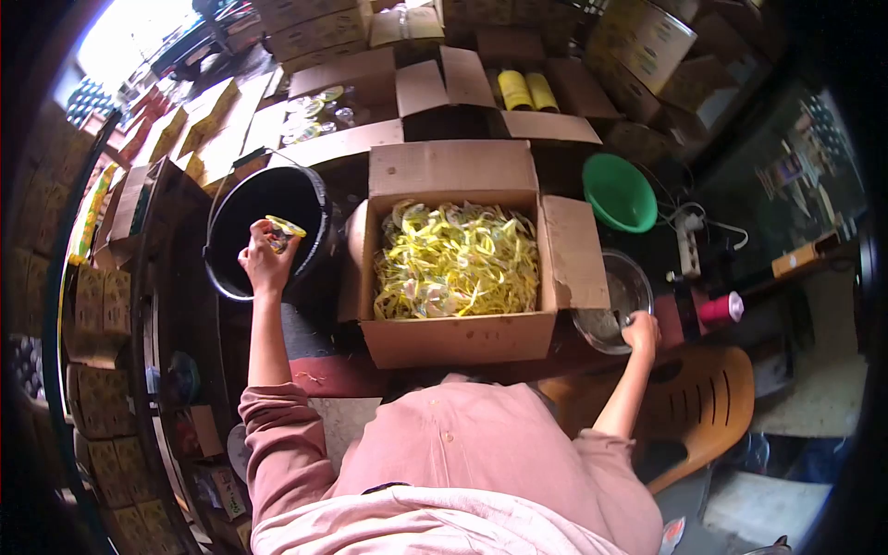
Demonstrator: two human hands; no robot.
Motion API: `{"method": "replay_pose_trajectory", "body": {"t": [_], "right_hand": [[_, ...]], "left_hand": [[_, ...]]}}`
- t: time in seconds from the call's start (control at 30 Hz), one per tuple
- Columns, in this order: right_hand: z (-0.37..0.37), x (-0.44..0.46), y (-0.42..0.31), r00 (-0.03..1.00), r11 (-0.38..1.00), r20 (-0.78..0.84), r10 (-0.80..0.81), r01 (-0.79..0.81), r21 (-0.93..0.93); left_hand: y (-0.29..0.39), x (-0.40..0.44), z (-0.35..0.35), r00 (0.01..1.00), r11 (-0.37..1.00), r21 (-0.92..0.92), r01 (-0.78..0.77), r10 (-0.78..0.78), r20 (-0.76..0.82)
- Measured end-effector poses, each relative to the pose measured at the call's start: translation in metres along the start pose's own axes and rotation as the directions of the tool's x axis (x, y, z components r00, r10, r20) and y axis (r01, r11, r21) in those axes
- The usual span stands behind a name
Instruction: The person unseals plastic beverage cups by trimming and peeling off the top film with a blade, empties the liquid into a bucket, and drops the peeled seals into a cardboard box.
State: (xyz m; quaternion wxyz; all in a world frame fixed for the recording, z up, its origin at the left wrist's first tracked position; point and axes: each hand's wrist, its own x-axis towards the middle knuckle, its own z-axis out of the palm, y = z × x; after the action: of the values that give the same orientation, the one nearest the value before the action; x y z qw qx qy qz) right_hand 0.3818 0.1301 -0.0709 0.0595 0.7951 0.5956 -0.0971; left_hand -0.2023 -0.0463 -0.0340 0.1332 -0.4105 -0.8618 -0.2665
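My left hand point(266, 262) is closed round a small plastic cup point(287, 233) with a yellow rim and dark contents. It holds the cup over the black bucket point(216, 227), tilted a little. Far to the right, my right hand point(641, 331) is at the near edge of a round, shiny basin point(638, 270). Its fingers are closed on something small and dark that I cannot make out. Between my hands stands an open cardboard box point(458, 340), filled with a heap of yellow and clear plastic strips point(458, 259).
A green plastic bowl point(620, 192) and a power strip point(687, 248) lie right of the box. A pink thread spool point(721, 308) is near the basin. Behind are open cartons with clear cups point(319, 113) and yellow rolls point(527, 91). An orange chair point(708, 407) stands at my right.
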Motion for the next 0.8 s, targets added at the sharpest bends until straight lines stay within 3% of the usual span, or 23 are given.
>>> {"method": "replay_pose_trajectory", "body": {"t": [0.03,0.17,0.23,0.3,0.33,0.37,0.43,0.5,0.57,0.63,0.7,0.77,0.8], "right_hand": [[-0.005,-0.015,-0.001,0.998,0.991,-0.064,0.025,-0.016,0.133],[0.041,0.009,0.018,0.992,0.983,-0.068,-0.105,0.113,0.144],[0.029,-0.003,0.013,0.970,0.956,-0.237,-0.050,0.115,0.270],[0.078,0.047,0.047,0.928,0.785,-0.372,-0.028,0.251,0.567],[0.042,0.019,0.023,0.941,0.725,-0.339,-0.007,0.238,0.647],[0.042,0.022,0.014,0.903,0.528,-0.429,0.008,0.360,0.769],[0.019,0.012,-0.016,0.863,0.222,-0.486,-0.139,0.505,0.834],[-0.015,-0.013,-0.066,0.824,0.119,-0.512,-0.242,0.549,0.827],[-0.043,-0.045,-0.113,0.810,0.111,-0.492,-0.320,0.548,0.829],[-0.060,-0.070,-0.149,0.675,0.048,-0.567,-0.472,0.663,0.747],[-0.086,-0.097,-0.177,0.406,0.016,-0.701,-0.586,0.871,0.491],[-0.099,-0.113,-0.197,0.194,-0.100,-0.797,-0.572,0.948,0.302],[-0.100,-0.115,-0.200,0.149,-0.088,-0.773,-0.617,0.963,0.256]], "left_hand": [[0.001,-0.002,-0.002,1.000,1.000,0.002,0.012,-0.012,0.019],[-0.002,-0.001,0.002,0.994,0.997,-0.017,-0.075,0.073,-0.077],[0.011,0.003,-0.006,0.999,0.892,-0.449,-0.046,0.028,-0.045],[0.028,0.006,-0.012,0.993,0.843,-0.525,-0.118,0.086,-0.085],[0.043,0.007,-0.016,0.986,0.798,-0.578,-0.168,0.132,-0.104],[0.061,0.006,-0.023,0.976,0.745,-0.631,-0.214,0.178,-0.122],[0.084,0.000,-0.026,0.972,0.683,-0.709,-0.175,0.237,-0.011],[0.110,-0.014,-0.018,0.961,0.331,-0.944,0.018,0.255,0.108],[0.138,-0.030,-0.016,0.947,0.180,-0.983,0.041,0.306,0.096],[0.152,-0.044,-0.005,0.921,0.173,-0.978,0.118,0.348,0.173],[0.172,-0.054,-0.015,0.893,0.212,-0.977,0.023,0.435,0.116],[0.184,-0.057,-0.025,0.898,0.494,-0.857,-0.147,0.429,0.093],[0.186,-0.060,-0.026,0.900,0.531,-0.840,-0.110,0.412,0.142]]}}
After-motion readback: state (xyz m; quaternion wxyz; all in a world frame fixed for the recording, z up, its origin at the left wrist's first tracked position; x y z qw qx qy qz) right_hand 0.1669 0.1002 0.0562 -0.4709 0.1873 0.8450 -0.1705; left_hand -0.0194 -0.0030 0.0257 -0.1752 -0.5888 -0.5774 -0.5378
